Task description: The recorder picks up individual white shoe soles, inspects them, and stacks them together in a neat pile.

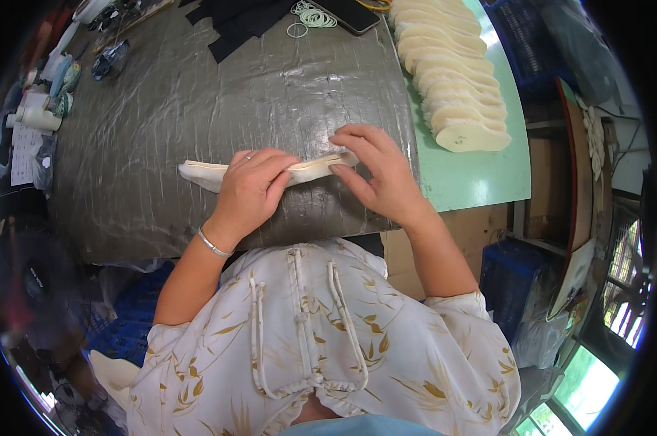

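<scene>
A long cream insole piece with a fuzzy white side [313, 169] is held edge-up over the grey table. Thin layers show along its upper edge, and I cannot tell how many there are. My left hand [254, 185] pinches it near the middle, fingers over the far side and thumb on the near side. Its left end sticks out past that hand. At the other end, my right hand [381, 171] has it loosely between thumb and fingers, with the index finger raised off the edge.
The table [285, 87] has a plastic-like cover. On a green board [481, 178] at right lies an overlapping row of cream insoles [474, 136]. Black cloth [234, 25], pale green rubber bands [314, 14] and a phone [352, 13] lie at the back. Thread spools [38, 118] stand at left.
</scene>
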`<state>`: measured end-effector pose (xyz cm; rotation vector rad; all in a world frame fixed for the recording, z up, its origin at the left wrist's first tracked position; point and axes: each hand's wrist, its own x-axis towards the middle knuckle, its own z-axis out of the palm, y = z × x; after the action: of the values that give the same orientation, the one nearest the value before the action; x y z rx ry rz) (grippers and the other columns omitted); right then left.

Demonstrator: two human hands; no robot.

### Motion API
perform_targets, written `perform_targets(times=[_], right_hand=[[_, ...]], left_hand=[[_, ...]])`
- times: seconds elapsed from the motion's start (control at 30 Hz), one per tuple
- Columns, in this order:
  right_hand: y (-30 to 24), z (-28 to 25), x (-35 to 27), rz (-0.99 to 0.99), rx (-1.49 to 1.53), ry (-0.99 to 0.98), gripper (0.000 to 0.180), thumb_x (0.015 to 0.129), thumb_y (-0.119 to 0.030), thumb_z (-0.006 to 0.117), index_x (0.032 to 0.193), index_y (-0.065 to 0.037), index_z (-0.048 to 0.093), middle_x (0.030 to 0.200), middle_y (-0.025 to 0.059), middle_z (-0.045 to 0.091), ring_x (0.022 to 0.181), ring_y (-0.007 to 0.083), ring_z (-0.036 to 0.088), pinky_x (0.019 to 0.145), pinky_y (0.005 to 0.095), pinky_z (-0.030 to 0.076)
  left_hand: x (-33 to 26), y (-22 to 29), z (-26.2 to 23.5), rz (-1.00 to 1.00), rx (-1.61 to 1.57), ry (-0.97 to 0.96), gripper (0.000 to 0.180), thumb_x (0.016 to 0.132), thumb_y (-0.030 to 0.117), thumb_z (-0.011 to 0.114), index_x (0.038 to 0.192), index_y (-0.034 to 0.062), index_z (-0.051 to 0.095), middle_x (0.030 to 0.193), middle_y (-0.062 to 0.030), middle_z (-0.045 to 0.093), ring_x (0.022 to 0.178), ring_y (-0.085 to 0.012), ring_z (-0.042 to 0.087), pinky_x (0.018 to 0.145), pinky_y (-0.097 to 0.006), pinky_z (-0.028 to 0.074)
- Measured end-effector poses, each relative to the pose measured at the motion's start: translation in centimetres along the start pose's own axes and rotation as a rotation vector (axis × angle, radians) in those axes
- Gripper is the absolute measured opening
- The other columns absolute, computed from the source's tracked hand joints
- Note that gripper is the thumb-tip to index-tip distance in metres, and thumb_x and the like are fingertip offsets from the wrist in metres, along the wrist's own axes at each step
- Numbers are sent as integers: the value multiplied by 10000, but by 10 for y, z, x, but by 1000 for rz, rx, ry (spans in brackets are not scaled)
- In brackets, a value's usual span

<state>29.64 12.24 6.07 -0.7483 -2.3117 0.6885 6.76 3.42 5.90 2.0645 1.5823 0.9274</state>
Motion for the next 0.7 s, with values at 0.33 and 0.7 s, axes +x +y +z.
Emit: perform_targets(times=[0.33,0.7], right_hand=[[7,7,-7,-38,39,79,312,764,-152,798,1053,-76,709,1023,69,693,950,271,644,849,395,478],[16,9,0,-146,62,101,290,786,-149,771,1035,-42,667,943,86,656,880,298,599,859,412,482]], left_hand=[[-1,2,-2,-33,-4,-20,226,846,4,645,1065,33,695,1001,-100,686,938,-265,644,908,-368,434],[-4,-1,7,-28,36,60,198,857,4,630,1048,23,678,1008,-115,687,933,-300,632,866,-375,449]])
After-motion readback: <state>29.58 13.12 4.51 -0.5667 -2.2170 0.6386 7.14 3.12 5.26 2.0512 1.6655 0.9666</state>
